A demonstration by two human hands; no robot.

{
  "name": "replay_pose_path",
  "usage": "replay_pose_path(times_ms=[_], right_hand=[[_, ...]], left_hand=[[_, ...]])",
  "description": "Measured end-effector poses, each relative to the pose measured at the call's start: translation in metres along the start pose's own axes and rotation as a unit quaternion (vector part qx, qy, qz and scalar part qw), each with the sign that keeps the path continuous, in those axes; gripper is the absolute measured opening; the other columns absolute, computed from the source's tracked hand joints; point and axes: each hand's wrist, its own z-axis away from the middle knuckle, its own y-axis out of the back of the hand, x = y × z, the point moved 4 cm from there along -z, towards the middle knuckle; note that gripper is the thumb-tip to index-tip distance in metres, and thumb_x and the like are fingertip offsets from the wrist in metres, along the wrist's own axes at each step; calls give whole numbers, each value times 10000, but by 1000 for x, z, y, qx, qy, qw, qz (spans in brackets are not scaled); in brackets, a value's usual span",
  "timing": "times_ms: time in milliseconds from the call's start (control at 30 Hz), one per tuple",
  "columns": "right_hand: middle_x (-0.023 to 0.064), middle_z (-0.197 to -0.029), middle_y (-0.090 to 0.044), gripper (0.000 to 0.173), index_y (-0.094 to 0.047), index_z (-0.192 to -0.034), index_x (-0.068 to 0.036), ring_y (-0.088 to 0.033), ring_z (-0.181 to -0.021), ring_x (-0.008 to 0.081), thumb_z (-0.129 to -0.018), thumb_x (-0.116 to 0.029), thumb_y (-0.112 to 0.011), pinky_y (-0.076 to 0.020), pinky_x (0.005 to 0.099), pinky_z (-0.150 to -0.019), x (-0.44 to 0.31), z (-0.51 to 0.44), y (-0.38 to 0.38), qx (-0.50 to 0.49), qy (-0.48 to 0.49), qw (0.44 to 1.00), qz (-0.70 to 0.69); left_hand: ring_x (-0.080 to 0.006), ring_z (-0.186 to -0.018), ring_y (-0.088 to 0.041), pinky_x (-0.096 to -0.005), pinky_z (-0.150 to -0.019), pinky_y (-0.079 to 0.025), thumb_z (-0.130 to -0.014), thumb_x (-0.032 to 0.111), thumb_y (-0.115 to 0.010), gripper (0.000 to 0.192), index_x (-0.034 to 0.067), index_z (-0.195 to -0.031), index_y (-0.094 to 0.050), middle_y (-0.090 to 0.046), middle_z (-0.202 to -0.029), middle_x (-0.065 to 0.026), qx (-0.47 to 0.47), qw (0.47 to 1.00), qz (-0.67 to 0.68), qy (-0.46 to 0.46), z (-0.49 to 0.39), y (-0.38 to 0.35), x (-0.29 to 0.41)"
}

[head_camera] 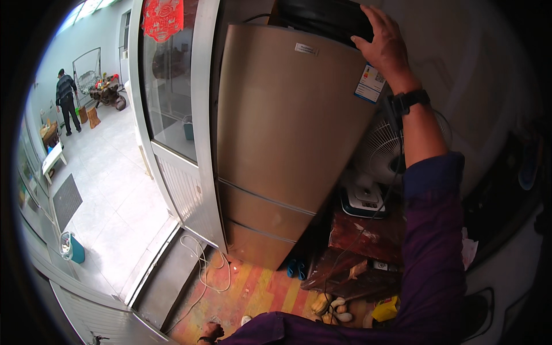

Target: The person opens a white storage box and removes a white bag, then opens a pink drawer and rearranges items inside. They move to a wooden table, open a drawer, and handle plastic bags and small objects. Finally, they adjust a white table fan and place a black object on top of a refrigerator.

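My right hand (384, 43) is raised at the top right corner of a bronze-coloured refrigerator (289, 120). Its thumb and fingers are spread beside a dark, glossy object (323, 19) lying on top; whether they press on it is unclear. A black strap device with a cable circles that wrist. Low in the picture, my left hand (212, 330) hangs over the striped floor, its fingers curled. Nothing can be made out in it, and my sleeve hides part of the arm. The refrigerator's upper door and lower drawers are closed, and an energy label (370, 83) is stuck on the front.
A white electric fan (381, 146) stands on a dark red wooden cabinet (366, 235). Gourds (321, 304), blue slippers (296, 269) and a loose pale cord (202, 280) lie on the floor. Beyond the glazed door (172, 95), a person (67, 99) stands in a bright room.
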Motion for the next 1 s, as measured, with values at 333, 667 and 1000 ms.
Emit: replay_pose_path(times_ms=[333,667,1000], right_hand=[[69,-1380,-639,594,-604,-1431,-189,-591,-1276,350,-883,-267,-819,-531,472,-1044,21,-7,-18,4,35,999,28],[158,-1274,-663,581,-650,-1282,-60,-598,-1222,373,-749,-141,-865,-500,453,-1056,22,-29,-10,-8,-16,1000,-3],[68,-1360,-652,563,-620,-1392,-153,-609,-1259,312,-871,-210,-826,-542,435,-1030,28,14,-28,48,21,998,30]], left_hand=[[-201,-950,-742,-366,-814,-567,-900,339,-614,187,241,-833,-758,-767,-946,18,33,977,140,158,-9,3,-41],[-344,-652,-550,-456,-612,-428,-861,176,-555,163,51,-769,-607,-535,-677,-136,83,993,17,-84,-75,43,-1],[-313,-717,-674,-421,-669,-532,-889,185,-573,185,64,-786,-668,-659,-725,-94,83,997,4,-3,-53,30,0]])
